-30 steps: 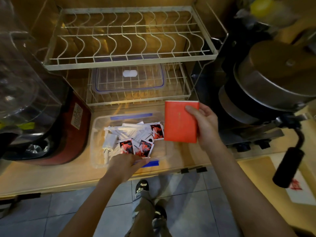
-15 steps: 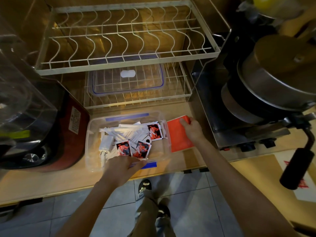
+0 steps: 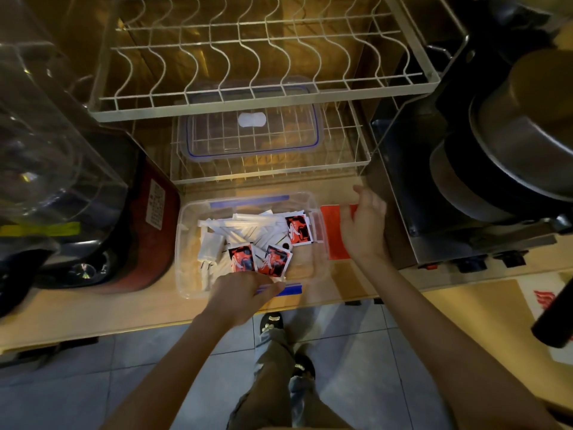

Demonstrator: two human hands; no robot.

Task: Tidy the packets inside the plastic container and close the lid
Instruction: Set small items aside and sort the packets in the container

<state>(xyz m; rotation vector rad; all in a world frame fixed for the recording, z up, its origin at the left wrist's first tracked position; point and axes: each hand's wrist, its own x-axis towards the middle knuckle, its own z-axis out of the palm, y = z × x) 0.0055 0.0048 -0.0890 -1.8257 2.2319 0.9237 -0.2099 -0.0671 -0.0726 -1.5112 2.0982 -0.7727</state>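
- On the wooden counter (image 3: 356, 283), in the middle of the view, sits a clear plastic container (image 3: 186, 243) with blue clips, its top uncovered.
- Inside it lies a loose heap of packets (image 3: 248, 240): white ones toward the far left, red-and-black ones (image 3: 298, 228) toward the near and right sides, several overlapping at angles.
- At the near rim the left hand (image 3: 238, 297) rests over the blue clip (image 3: 290, 288), fingers curled on the edge; whether they truly grip it cannot be told.
- Just right of the container, the right hand (image 3: 364, 231) lies flat on a red booklet (image 3: 331, 234) on the counter, fingers relaxed and together, pressing and not pinching.
- Farther back, the clear lid (image 3: 252, 128) with a blue seal lies on the lower tier of a white wire rack (image 3: 266, 110), well apart from the container.
- A dark red appliance (image 3: 136, 231) stands to the left, and a steel machine (image 3: 434, 193) to the right.
- Judged from this layout, tidying has barely begun: the packets need squaring into flat stacks, sorted by kind, lying below the rim.
- To do it well, steady the container with one hand and sort with the other, then fetch the lid, seat it evenly and snap both blue clips.
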